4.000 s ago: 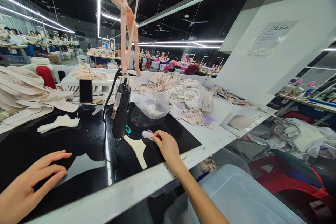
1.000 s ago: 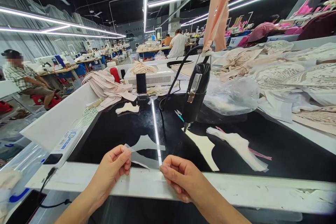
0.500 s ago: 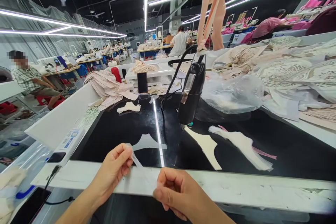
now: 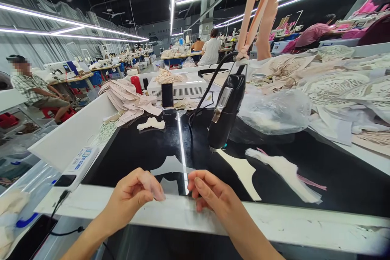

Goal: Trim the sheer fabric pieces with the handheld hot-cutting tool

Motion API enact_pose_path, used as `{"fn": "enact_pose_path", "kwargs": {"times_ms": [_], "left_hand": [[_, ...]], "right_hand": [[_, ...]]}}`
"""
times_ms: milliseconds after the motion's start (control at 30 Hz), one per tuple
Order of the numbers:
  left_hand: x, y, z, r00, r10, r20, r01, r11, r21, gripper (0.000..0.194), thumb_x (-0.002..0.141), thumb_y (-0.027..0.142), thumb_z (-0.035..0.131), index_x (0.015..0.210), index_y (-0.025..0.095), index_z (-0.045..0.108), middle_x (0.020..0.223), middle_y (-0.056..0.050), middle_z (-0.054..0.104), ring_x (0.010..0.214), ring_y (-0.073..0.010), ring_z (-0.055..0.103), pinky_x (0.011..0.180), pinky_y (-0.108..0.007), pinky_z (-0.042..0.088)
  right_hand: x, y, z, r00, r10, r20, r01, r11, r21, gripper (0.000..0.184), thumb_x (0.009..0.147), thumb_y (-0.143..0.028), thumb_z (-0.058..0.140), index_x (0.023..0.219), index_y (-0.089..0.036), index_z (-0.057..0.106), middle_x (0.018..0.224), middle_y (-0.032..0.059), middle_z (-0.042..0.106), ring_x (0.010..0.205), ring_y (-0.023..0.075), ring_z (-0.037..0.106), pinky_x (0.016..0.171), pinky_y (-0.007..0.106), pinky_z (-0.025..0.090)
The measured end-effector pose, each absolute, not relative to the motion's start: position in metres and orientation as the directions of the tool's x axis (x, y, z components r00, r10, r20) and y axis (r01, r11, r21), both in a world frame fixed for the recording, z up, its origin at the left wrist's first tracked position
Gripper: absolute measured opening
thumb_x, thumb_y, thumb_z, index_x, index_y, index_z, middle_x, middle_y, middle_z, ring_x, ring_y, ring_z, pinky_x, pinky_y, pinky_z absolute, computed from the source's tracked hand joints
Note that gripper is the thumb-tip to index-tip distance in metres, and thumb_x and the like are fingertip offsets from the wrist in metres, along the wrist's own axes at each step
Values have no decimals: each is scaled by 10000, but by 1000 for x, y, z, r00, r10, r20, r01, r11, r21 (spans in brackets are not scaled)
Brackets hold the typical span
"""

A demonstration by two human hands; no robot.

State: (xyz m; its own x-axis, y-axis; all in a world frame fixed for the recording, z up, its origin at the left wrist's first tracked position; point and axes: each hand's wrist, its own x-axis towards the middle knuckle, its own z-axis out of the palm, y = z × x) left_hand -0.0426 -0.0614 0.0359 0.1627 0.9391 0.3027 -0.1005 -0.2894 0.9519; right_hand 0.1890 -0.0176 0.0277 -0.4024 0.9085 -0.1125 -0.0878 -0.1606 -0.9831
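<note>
My left hand (image 4: 137, 197) is over the front edge of the work surface, thumb apart from its bent, partly blurred fingers. Beside its fingertips, a small translucent piece (image 4: 170, 187) appears to lie on the black mat (image 4: 128, 170). Just behind that is a larger curved translucent piece (image 4: 170, 165). My right hand (image 4: 210, 195) hovers to the right with loosely curved fingers and nothing visible between them. A cream cut-out piece (image 4: 240, 170) lies beyond it, under a hanging black handheld tool (image 4: 227, 109).
Stacked white pieces with a pink strip (image 4: 283, 174) lie at right. A clear plastic bag (image 4: 274, 109) and lace pieces (image 4: 335, 85) fill the back right. Behind stand a phone (image 4: 167, 95) and a white vented box (image 4: 189, 87). A person in a checked shirt (image 4: 27, 87) sits at far left.
My left hand has moved right and its pinch on the small translucent piece has loosened. My right hand has risen toward the mat, its fingers now more spread.
</note>
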Motion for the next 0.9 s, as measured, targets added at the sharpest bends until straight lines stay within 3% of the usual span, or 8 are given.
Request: {"fn": "enact_pose_path", "kwargs": {"times_ms": [100,167,267,367,533,633,733,900], "left_hand": [[-42,-62,33,208,928,310,-112,-293,950,246,908,398,712,776,217,610,819,-41,732,801,-201,672,765,-342,526],[-42,-62,32,231,923,307,-89,-294,952,244,899,400,721,773,217,620,828,-49,731,808,-213,674,775,-359,529],[-42,-61,30,266,914,305,-42,-305,951,275,885,438,725,757,211,639,826,-60,724,823,-228,670,793,-374,531],[-41,-59,29,192,941,280,-30,-279,960,326,919,476,669,739,206,645,785,-47,702,801,-209,662,786,-344,535],[-33,-49,34,42,999,24,-104,-19,994,293,888,501,687,864,209,668,901,-27,669,741,-166,681,572,-227,524],[-26,-43,38,132,985,-114,-127,131,983,396,797,540,762,982,206,654,896,-25,665,683,-164,681,511,-219,514],[-20,-37,41,234,950,-208,-97,235,967,402,779,536,772,897,171,651,741,-8,647,577,-131,622,495,-217,496],[-17,-25,39,213,947,-241,-56,258,964,392,786,536,751,770,168,617,635,23,600,489,-89,532,463,-196,446]], "right_hand": [[182,-23,30,-417,896,-154,-62,-197,-978,493,775,-634,728,1058,-230,730,941,44,690,794,172,591,749,291,503],[174,-26,30,-475,866,-157,-66,-213,-975,438,743,-603,771,962,-224,749,912,35,701,833,187,610,788,295,491],[164,-26,28,-522,848,-96,-83,-163,-983,393,763,-598,748,772,-206,722,772,16,668,762,176,588,727,278,471],[159,-21,29,-519,855,11,-129,-66,-989,360,821,-556,701,735,-207,687,718,2,643,721,158,573,705,262,462],[159,-10,38,-535,844,27,-74,-14,-997,237,867,-411,649,755,-202,667,645,-17,617,612,128,544,644,249,446],[160,-5,40,-524,851,26,-28,14,-1000,211,867,-382,632,762,-202,666,661,-16,621,571,118,528,593,244,426],[162,0,37,-509,860,31,39,59,-997,228,887,-379,612,753,-198,653,664,-15,608,554,109,516,561,236,412],[170,6,25,-400,916,23,115,75,-991,281,885,-453,650,1049,-230,600,744,-21,616,561,117,524,533,231,435]]}}
